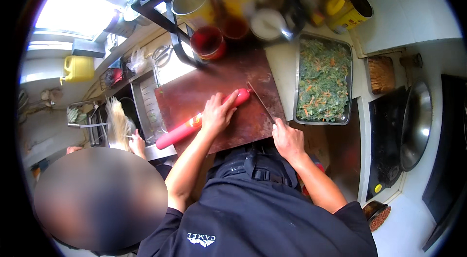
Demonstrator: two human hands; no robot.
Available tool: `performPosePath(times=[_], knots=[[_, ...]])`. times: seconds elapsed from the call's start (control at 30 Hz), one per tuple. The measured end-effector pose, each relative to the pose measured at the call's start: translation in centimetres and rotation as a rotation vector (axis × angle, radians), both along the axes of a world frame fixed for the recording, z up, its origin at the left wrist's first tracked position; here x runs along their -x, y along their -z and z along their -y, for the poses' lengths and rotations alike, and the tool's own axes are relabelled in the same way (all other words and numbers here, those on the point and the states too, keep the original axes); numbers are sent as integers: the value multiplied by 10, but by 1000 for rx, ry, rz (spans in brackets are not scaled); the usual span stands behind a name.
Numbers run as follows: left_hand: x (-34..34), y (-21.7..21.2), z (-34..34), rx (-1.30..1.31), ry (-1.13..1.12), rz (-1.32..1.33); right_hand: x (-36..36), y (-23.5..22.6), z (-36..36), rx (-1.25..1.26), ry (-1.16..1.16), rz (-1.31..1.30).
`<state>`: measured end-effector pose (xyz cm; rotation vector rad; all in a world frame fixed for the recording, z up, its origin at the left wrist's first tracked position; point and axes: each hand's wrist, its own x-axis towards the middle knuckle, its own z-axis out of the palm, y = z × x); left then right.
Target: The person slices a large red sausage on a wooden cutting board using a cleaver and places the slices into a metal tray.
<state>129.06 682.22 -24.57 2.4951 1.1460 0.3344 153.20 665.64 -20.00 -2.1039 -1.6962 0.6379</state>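
Observation:
A long sausage (181, 133) in a red wrapper lies aslant on a reddish-brown cutting board (194, 83). My left hand (217, 114) presses on it near its far right end, with the fingers laid over the wrapper. In my right hand (288, 139) is a kitchen knife (261, 101), gripped by its handle. Its blade points away from me and stands just beside the sausage's tied tip; whether the edge touches the tip I cannot tell.
Right of the board sits a steel tray (297, 86) of chopped greens with orange shreds. A black rack (168, 26) with jars overhangs the board's far side. A wok (417, 125) stands at the far right. At left, another person's hand (137, 143) is beside pale strands (118, 123) by the sink.

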Motion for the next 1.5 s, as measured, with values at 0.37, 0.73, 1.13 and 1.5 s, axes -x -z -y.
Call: performPosePath(times=[0.37,0.73,1.13,1.5], knots=[[4,5,-2,-20,-15,29,4,-14,-14,88,-90,75],[4,2,-3,-38,-8,46,2,-23,-34,226,-94,5],[3,4,-1,-11,-5,1,31,20,-102,174,-104,19],[0,-4,1,-24,-31,-27,9,16,-86,-97,4,62]])
